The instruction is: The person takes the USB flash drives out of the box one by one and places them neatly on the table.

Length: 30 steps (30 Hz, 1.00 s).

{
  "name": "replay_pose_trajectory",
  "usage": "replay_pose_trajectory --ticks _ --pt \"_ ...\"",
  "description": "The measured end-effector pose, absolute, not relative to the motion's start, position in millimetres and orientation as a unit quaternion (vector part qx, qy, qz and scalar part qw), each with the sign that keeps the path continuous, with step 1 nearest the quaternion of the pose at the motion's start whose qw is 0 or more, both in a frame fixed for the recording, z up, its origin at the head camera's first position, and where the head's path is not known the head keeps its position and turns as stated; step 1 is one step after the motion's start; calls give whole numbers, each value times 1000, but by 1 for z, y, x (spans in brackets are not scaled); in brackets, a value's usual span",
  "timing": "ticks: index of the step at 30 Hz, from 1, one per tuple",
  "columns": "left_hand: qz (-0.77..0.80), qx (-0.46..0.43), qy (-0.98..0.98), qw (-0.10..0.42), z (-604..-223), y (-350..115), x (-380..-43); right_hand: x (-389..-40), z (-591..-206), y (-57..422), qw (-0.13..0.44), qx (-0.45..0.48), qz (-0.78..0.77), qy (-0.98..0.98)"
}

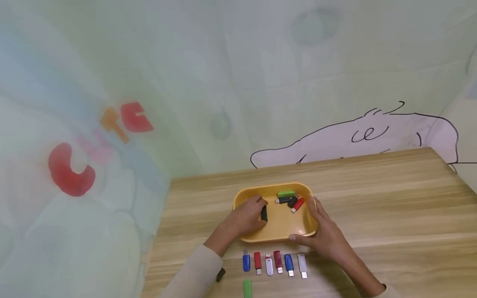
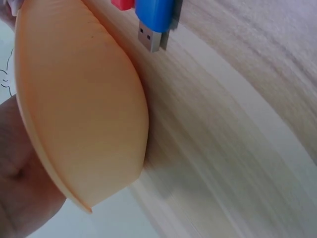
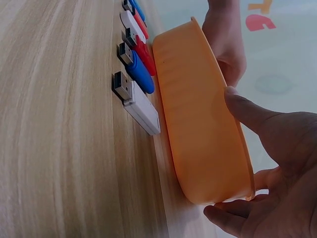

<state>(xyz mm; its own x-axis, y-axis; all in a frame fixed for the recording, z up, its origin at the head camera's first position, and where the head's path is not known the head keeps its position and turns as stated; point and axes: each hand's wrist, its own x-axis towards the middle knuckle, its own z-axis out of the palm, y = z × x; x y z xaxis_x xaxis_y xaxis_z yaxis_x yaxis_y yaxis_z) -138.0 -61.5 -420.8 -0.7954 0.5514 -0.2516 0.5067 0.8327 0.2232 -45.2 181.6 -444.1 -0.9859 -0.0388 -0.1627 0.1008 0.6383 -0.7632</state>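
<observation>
A yellow-orange plastic tray stands on the wooden table. My left hand reaches over its left end, the curled fingers and thumb at the two ends of a black USB flash drive. In the left wrist view the tray wall hides the fingertips. My right hand grips the tray's right end, with the thumb on the near rim and the fingers around the end wall. Inside the tray, at the back right, lie a green flash drive, a red one and two dark ones.
In front of the tray, several flash drives form a row, from a blue one at left to a silver-white one at right. Nearer me lie a green drive and a black piece beside the left sleeve. A printed curtain hangs behind the table.
</observation>
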Motion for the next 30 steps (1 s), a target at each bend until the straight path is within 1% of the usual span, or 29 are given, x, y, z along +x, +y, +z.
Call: replay_pose_trajectory --ticks 10,21,30 --pt "97 290 942 139 -411 -64 -130 -47 -446 182 91 22 -420 903" --pt "118 295 940 123 -402 -67 -117 -44 -447 183 86 21 -418 904" --pt "153 286 937 129 -391 -73 -102 -45 -446 180 83 19 -421 903"
